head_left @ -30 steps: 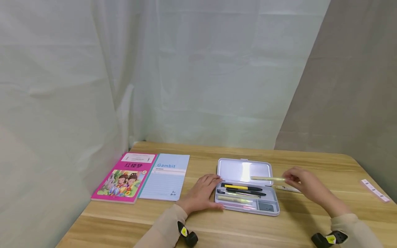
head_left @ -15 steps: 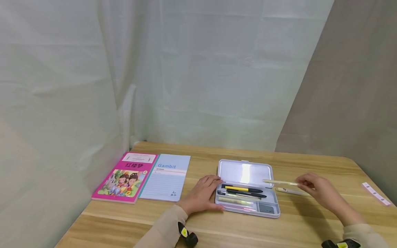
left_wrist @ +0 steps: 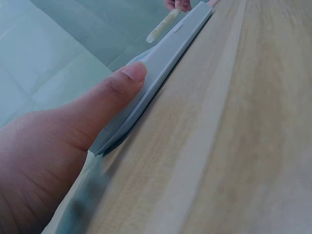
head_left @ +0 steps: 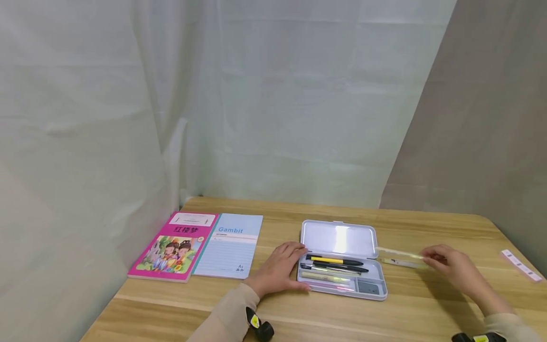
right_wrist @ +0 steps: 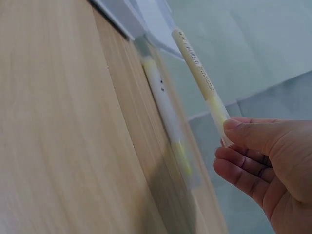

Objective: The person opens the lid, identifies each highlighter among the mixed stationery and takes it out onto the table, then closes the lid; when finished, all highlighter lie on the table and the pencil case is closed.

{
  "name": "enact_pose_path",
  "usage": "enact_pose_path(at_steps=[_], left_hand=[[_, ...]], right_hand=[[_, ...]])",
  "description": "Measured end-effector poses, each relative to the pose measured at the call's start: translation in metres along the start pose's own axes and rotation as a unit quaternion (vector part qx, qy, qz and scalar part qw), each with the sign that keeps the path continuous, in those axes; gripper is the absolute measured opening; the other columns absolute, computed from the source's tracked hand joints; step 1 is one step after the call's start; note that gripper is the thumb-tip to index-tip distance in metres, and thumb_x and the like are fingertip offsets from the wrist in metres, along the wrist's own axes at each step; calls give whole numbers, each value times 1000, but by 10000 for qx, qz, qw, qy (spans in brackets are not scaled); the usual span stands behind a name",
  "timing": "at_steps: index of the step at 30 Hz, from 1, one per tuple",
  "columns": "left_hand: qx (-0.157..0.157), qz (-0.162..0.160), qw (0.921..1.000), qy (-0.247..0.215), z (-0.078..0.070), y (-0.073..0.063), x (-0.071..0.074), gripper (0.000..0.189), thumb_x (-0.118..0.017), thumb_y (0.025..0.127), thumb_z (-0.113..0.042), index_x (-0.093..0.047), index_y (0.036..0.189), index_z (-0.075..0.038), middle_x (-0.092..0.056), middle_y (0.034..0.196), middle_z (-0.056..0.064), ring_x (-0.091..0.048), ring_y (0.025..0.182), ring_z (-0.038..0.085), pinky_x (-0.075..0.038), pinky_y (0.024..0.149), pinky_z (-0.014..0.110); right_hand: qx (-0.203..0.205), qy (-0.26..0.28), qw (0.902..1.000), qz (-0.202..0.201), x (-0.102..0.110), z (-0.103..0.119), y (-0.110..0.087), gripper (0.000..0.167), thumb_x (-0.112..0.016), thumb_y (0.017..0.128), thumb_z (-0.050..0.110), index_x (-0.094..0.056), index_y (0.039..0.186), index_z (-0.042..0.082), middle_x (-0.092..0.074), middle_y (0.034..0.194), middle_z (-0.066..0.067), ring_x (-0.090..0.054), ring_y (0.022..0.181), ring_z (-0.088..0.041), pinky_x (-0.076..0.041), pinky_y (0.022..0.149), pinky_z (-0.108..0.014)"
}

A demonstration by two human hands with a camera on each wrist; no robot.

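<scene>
An open white pencil case (head_left: 370, 273) lies on the wooden table. My left hand (head_left: 279, 266) holds its left end, the thumb pressing the front wall of the case, as the left wrist view shows. Black pens, a yellow-and-black pen (head_left: 329, 260), a pale yellow pen (head_left: 325, 277) and a grey eraser (head_left: 368, 288) lie inside. My right hand (head_left: 448, 266) pinches a pale yellow pen (right_wrist: 197, 68) with a clear cap by its capped end. Held above the table, this pen points left toward the case. Beneath it lies a white pen (right_wrist: 162, 97) with yellow ends.
At the left, a pink illustrated book (head_left: 171, 247) lies beside a light blue notebook (head_left: 231, 244). A pale pink strip (head_left: 520, 265) lies near the table's right edge. White cloth (head_left: 290, 104) hangs behind the table.
My right hand has moved right and slightly down with the pale yellow pen, from over the case lid to above the white pen. The left hand stays on the case.
</scene>
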State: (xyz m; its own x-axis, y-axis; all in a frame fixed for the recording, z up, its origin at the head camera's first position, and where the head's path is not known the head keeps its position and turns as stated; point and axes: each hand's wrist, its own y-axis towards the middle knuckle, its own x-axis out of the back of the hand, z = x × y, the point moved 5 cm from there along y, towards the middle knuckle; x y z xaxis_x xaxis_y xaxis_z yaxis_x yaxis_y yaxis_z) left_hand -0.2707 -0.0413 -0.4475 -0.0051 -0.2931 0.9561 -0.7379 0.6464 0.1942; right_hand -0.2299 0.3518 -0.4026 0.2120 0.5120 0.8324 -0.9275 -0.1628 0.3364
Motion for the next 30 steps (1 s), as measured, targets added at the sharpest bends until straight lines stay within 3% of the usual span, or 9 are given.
enact_pose_path(at_steps=[8, 19, 30], left_hand=[[12, -1, 10000, 5, 0, 0, 0, 95, -62, 72, -75, -41, 145, -17, -41, 148, 0, -35, 139, 20, -29, 119, 40], [18, -10, 10000, 3, -1, 0, 1, 95, -63, 72, -75, -41, 144, -17, -41, 148, 0, -35, 139, 21, -29, 119, 40], [49, 30, 10000, -7, 0, 0, 0, 95, -61, 72, -77, -40, 145, -19, -41, 148, -1, -34, 139, 20, -29, 119, 40]], right_hand=[[-33, -132, 9998, -127, 4, -14, 2, 7, -71, 84, 6, -70, 91, 6, -68, 88, -10, -47, 74, 17, -48, 57, -16], [-187, -30, 9998, 88, -1, -28, 2, 9, -71, 83, 7, -70, 91, 4, -66, 85, -4, -46, 72, 16, -48, 58, -16], [-269, -25, 9989, 372, -8, -35, 7, 8, -70, 85, 8, -71, 92, 4, -70, 90, -12, -49, 73, 16, -50, 60, -17]])
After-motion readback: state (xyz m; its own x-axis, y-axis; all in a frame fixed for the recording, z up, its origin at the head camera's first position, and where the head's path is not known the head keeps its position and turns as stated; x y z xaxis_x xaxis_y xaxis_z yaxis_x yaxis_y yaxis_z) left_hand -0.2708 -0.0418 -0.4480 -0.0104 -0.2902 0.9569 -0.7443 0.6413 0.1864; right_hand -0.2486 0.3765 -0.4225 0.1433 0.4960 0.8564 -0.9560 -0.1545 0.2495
